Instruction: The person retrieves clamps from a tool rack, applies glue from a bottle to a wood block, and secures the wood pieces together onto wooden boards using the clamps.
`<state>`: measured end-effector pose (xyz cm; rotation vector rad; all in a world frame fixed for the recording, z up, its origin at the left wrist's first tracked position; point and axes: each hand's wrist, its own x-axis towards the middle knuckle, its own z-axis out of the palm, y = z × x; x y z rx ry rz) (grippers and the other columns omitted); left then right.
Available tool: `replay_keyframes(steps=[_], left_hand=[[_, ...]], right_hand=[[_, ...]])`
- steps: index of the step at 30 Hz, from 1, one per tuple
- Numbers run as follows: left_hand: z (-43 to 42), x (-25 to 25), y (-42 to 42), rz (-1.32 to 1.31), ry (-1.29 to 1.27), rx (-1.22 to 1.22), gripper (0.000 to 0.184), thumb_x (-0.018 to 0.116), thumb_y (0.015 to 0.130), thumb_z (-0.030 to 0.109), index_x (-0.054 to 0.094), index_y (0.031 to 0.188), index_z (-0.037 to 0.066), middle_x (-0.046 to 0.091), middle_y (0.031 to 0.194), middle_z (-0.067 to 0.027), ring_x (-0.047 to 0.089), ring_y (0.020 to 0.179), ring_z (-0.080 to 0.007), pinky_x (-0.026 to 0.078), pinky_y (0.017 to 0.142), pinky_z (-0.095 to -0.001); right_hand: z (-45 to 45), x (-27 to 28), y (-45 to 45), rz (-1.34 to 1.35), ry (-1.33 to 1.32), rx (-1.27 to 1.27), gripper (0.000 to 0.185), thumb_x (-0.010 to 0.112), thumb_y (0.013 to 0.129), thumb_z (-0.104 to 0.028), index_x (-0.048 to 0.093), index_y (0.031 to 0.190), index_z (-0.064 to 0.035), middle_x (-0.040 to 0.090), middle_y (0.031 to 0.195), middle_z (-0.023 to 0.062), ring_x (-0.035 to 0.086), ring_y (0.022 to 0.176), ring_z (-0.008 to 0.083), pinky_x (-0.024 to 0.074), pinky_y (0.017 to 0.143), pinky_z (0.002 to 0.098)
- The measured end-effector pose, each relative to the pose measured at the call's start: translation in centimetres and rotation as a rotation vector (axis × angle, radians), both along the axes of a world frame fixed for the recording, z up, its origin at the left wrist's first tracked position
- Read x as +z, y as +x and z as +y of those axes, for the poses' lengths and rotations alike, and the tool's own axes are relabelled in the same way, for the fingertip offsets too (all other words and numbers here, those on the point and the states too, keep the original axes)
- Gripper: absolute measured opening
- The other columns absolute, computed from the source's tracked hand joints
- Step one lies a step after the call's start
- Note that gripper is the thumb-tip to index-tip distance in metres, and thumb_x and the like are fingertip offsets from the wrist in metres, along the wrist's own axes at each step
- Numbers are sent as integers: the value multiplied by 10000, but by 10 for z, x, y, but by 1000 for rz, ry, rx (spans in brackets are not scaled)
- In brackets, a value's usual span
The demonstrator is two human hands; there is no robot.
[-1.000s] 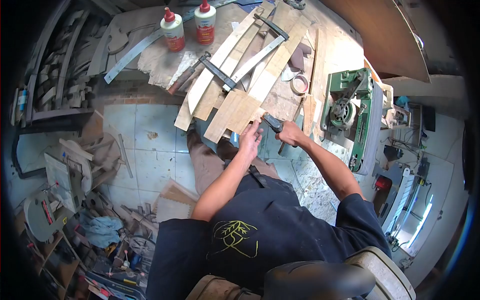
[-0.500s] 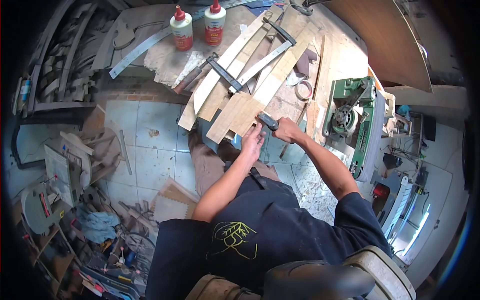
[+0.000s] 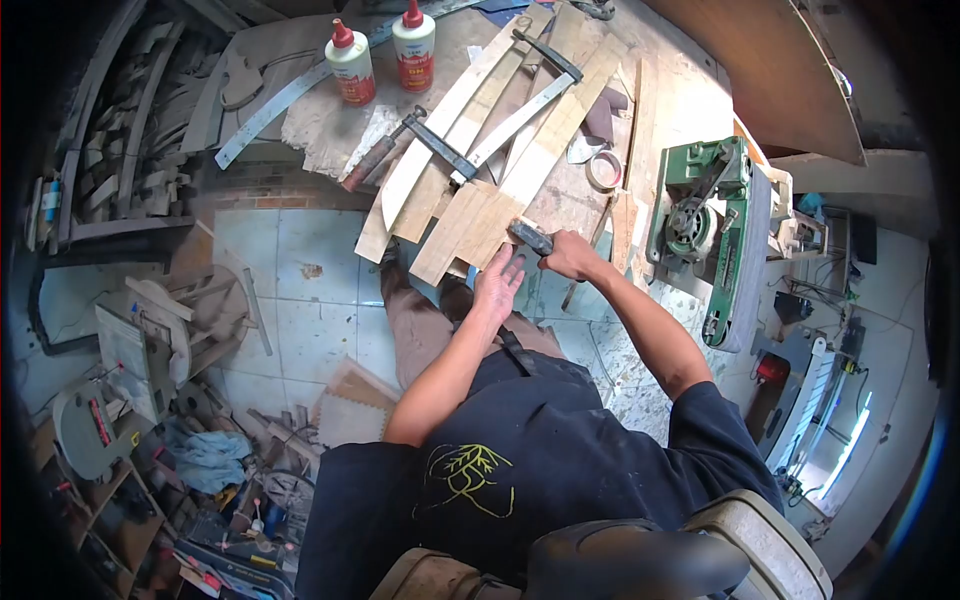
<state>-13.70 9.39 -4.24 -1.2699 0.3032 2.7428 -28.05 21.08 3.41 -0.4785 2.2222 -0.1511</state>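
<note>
My right hand (image 3: 570,256) is closed around a dark, blocky tool (image 3: 531,237) whose exact kind I cannot make out. The tool's far end meets the right edge of a wide wooden board (image 3: 462,235), which overhangs the workbench. Just below that edge is my left hand (image 3: 495,284), palm up with fingers extended; whether its fingertips touch the wood I cannot tell. Beyond the board, long wooden strips (image 3: 560,130) lie side by side. Across them sits a bar clamp (image 3: 520,125) with dark jaws and a wooden handle (image 3: 368,163).
Two glue bottles (image 3: 350,65) with red caps stand on the workbench (image 3: 300,125). A tape roll (image 3: 604,170) lies right of the strips. Close on my right is a green belt sander (image 3: 700,220). Wood scraps and a round wooden stool (image 3: 220,320) are on the left.
My left hand has opened a little, its fingers now straighter and lower from the board's edge. The right hand and dark tool have barely shifted. The whole view has moved slightly.
</note>
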Motion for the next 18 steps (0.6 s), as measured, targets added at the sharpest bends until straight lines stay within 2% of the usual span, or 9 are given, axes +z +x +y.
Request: replay_keyframes(steps=[4,7,10,13,16,18], left_hand=[[6,0,-2,30,10,116,642,806,885,369,520,1392,97,566,1369,-32,530,1313,-227,384,1122,-438],[7,-5,-7,21,65,224,665,811,878,373,517,1394,74,530,1421,-59,488,1372,-243,359,1160,-449],[9,-5,-9,-2,83,250,665,767,925,341,468,1455,72,524,1482,-86,431,1437,-288,299,1202,-470],[12,-4,-12,42,61,246,663,782,914,324,473,1452,91,557,1441,-64,476,1400,-287,301,1199,-484],[12,-5,-16,37,51,244,609,814,884,306,538,1384,94,579,1368,-35,513,1340,-231,336,1166,-488],[11,-4,-17,15,36,232,597,819,879,298,548,1378,115,598,1337,-24,533,1309,-224,356,1143,-487]], right_hand=[[8,-1,0,-39,-89,-59,515,786,691,-317,706,1005,83,710,897,300,698,870,436,544,834,456],[14,9,12,29,-278,-113,534,780,711,-285,681,1121,43,712,903,263,690,882,414,530,849,446],[23,4,15,-27,-199,-63,513,762,724,-252,656,1138,30,709,919,262,688,920,419,526,866,463],[19,0,18,41,-131,-78,406,733,738,-226,664,1050,24,710,929,267,683,939,439,526,867,478],[17,-3,12,40,-111,-35,339,713,746,-210,663,982,28,707,922,275,678,945,451,528,864,491],[16,-1,9,40,-118,-27,329,709,749,-205,666,969,36,703,904,279,680,930,450,531,857,491]])
